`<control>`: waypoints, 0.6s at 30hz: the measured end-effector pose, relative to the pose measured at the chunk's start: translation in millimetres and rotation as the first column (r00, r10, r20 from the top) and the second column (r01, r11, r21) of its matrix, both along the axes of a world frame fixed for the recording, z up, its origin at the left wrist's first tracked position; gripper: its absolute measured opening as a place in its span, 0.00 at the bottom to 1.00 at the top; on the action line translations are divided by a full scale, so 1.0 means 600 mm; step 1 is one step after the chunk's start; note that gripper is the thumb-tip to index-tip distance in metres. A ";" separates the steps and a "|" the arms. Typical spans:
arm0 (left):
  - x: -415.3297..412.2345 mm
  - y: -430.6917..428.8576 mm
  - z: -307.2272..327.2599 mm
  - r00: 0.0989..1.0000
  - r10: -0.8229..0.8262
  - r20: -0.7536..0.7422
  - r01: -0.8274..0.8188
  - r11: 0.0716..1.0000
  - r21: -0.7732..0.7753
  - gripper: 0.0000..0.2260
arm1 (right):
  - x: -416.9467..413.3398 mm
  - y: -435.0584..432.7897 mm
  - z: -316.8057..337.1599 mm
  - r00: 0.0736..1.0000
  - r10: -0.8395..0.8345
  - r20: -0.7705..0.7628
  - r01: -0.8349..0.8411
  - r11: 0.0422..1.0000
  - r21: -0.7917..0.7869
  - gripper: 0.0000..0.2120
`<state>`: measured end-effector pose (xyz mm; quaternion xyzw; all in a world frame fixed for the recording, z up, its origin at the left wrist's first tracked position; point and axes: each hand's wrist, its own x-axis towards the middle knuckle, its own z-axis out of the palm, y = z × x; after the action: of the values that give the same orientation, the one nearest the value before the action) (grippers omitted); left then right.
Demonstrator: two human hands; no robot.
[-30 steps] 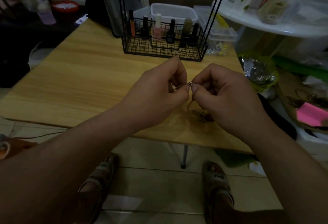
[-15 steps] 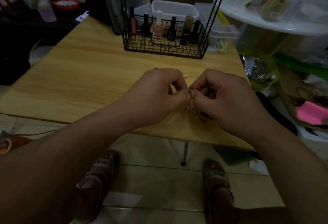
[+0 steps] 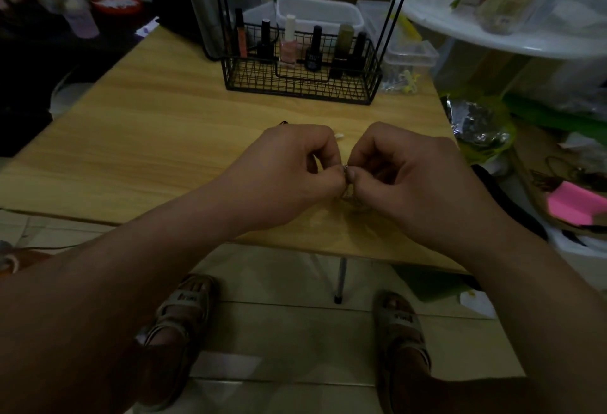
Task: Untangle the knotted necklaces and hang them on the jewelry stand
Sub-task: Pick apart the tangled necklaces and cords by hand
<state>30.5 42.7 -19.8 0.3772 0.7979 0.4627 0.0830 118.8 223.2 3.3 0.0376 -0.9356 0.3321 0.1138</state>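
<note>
- The necklaces (image 3: 345, 168) hang bunched just above the counter's (image 3: 164, 137) near edge, apparently knotted.
- My left hand (image 3: 289, 170) and right hand (image 3: 410, 177) both pinch them, fingertips touching.
- I see nothing hung on the far wire stand (image 3: 302, 88); untangling and hanging remain.

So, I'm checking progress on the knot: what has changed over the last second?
The left hand and right hand sank a little toward the table, lowering the necklace. Both keep pinching it, close together; nothing let go. The basket stayed put.
</note>
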 end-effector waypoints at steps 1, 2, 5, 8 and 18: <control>0.000 0.000 -0.001 1.000 0.003 -0.021 -0.003 1.000 -0.008 0.06 | -0.001 -0.001 -0.001 1.000 0.008 -0.002 -0.008 0.999 0.034 0.03; -0.001 0.000 -0.001 0.999 0.012 -0.050 -0.013 1.000 -0.019 0.07 | -0.002 -0.001 -0.001 1.000 0.016 -0.007 -0.015 0.998 0.063 0.04; -0.003 0.001 -0.001 0.994 0.033 -0.108 -0.037 0.999 -0.039 0.08 | -0.004 -0.003 -0.004 0.999 0.035 -0.024 -0.034 0.998 0.050 0.04; -0.001 0.001 -0.001 0.993 0.050 -0.109 -0.054 0.998 -0.027 0.07 | -0.007 -0.002 -0.006 1.000 -0.006 0.018 0.007 0.996 -0.084 0.06; -0.003 -0.004 0.007 0.998 0.027 -0.058 -0.027 1.000 -0.001 0.04 | -0.010 0.009 0.003 0.982 -0.022 0.190 0.118 0.852 -0.511 0.02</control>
<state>28.7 40.4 -15.9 0.3795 0.8054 0.4522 0.0541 112.6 228.5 4.9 -0.0582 -0.8183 0.5698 0.0479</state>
